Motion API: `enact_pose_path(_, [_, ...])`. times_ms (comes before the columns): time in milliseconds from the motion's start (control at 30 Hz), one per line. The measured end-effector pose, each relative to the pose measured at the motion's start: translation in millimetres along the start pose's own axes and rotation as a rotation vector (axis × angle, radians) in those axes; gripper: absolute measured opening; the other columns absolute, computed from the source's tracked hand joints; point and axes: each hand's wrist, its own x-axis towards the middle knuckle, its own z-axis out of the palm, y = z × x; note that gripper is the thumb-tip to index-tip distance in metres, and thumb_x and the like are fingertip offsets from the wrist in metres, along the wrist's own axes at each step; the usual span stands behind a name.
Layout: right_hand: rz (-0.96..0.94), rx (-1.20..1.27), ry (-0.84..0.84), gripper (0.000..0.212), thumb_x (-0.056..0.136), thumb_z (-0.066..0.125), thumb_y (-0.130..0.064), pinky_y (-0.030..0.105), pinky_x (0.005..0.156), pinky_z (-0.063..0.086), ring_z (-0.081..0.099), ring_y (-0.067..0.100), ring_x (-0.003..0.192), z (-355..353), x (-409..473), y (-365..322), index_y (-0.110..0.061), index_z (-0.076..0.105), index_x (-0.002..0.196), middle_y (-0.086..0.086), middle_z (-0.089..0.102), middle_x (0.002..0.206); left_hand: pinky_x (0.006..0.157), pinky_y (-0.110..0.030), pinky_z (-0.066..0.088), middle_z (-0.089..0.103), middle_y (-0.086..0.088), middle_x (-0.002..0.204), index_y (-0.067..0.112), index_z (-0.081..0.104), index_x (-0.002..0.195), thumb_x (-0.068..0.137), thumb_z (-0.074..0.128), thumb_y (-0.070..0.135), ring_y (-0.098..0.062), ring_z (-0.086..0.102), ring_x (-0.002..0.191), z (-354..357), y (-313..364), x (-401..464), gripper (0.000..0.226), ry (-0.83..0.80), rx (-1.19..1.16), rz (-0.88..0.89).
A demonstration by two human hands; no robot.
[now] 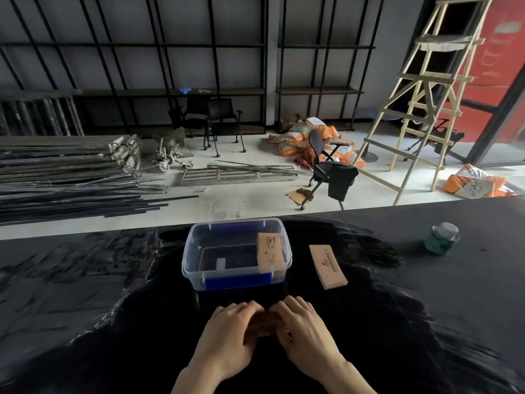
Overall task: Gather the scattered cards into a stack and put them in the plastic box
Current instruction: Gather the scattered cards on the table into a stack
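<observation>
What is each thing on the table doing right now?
Plastic box: open, no lid.
Cards in box: leaning on right wall.
Card stack: flat on table, outside box.
Left hand: cupped around cards.
Right hand: cupped around them too.
Jar: upright, capped.

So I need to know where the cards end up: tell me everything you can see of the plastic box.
The plastic box is a clear, rectangular tub with rounded corners and no lid on it. Blue latch clips sit on its near and far long sides. It stands upright on the black table, just beyond the hands. Inside, at its right end, a tan card stack leans against the wall; the rest of the floor looks bare apart from a small pale patch. Nothing else touches it.
</observation>
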Motion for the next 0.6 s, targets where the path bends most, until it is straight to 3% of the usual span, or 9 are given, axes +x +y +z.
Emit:
enact_pose_path(100, [0.057, 0.104, 0.028, 0.035, 0.085, 0.062, -0.026, 0.025, 0.085, 0.049, 0.058, 0.009, 0.100, -15.1, -1.1, 14.7, -0.032, 0.063, 0.119, -0.013, 0.063, 0.111, 0.104, -0.028, 0.044, 0.066, 0.022, 0.119, 0.046, 0.053, 0.126, 0.092, 0.064, 0.029, -0.002, 0.059, 0.113, 6.1, 15.6, 16.6, 0.039, 0.035, 0.035, 0.034])
enact_pose_path(167, [0.191, 0.279, 0.177, 0.043, 0.078, 0.069, -0.032, 0.025, 0.077, 0.056, 0.065, 0.005, 0.095, -24.6, -6.8, 31.3, -0.031, 0.063, 0.121, -0.015, 0.067, 0.109, 0.098, -0.027, 0.053, 0.068, 0.023, 0.115, 0.047, 0.054, 0.123, 0.091, 0.068, 0.030, -0.001, 0.065, 0.107, 11.5, 29.0, 28.8, 0.039, 0.034, -0.077, -0.012])
enact_pose_path(233, [0.407, 0.542, 0.355, 0.058, 0.079, 0.084, -0.019, 0.026, 0.075, 0.061, 0.073, 0.011, 0.090, -33.2, -12.5, 50.7, -0.029, 0.058, 0.129, -0.007, 0.071, 0.109, 0.089, -0.025, 0.061, 0.072, 0.021, 0.106, 0.043, 0.058, 0.121, 0.092, 0.071, 0.033, 0.003, 0.071, 0.097, 17.9, 43.9, 43.4, 0.032, 0.031, -0.295, -0.069])
enact_pose_path(300, [0.617, 0.849, 0.401, 0.063, 0.081, 0.087, -0.007, 0.032, 0.076, 0.063, 0.077, 0.018, 0.089, -42.4, -15.1, 64.5, -0.030, 0.054, 0.131, 0.004, 0.074, 0.108, 0.082, -0.024, 0.063, 0.073, 0.013, 0.110, 0.031, 0.061, 0.118, 0.095, 0.069, 0.033, 0.000, 0.072, 0.093, 24.4, 63.0, 59.8, 0.025, 0.029, -0.600, -0.185])
enact_pose_path(400, [0.730, 1.113, 0.376, 0.045, 0.089, 0.079, -0.003, 0.041, 0.082, 0.065, 0.078, 0.027, 0.093, -56.8, -9.9, 81.1, -0.023, 0.062, 0.126, 0.012, 0.080, 0.103, 0.090, -0.034, 0.061, 0.072, 0.000, 0.119, 0.023, 0.065, 0.117, 0.094, 0.071, 0.034, -0.015, 0.070, 0.105, 38.6, 94.2, 88.7, 0.027, 0.055, -0.903, -0.394])
enact_pose_path(500, [0.747, 1.101, 0.411, 0.034, 0.090, 0.076, 0.000, 0.049, 0.085, 0.064, 0.078, 0.029, 0.092, -68.6, 5.8, 96.2, -0.018, 0.071, 0.118, 0.011, 0.082, 0.097, 0.100, -0.042, 0.058, 0.073, -0.004, 0.119, 0.018, 0.067, 0.121, 0.092, 0.072, 0.038, -0.022, 0.069, 0.109, 49.6, 115.1, 119.7, 0.036, 0.058, -0.955, -0.514])
enact_pose_path(600, [0.789, 0.973, 0.449, 0.028, 0.087, 0.077, 0.003, 0.042, 0.077, 0.066, 0.080, 0.024, 0.084, -77.0, 32.1, 112.3, -0.014, 0.077, 0.109, 0.008, 0.083, 0.089, 0.097, -0.038, 0.058, 0.074, -0.003, 0.120, 0.018, 0.068, 0.124, 0.089, 0.070, 0.050, -0.022, 0.069, 0.109, 50.4, 121.4, 147.0, 0.047, 0.062, -0.772, -0.518])
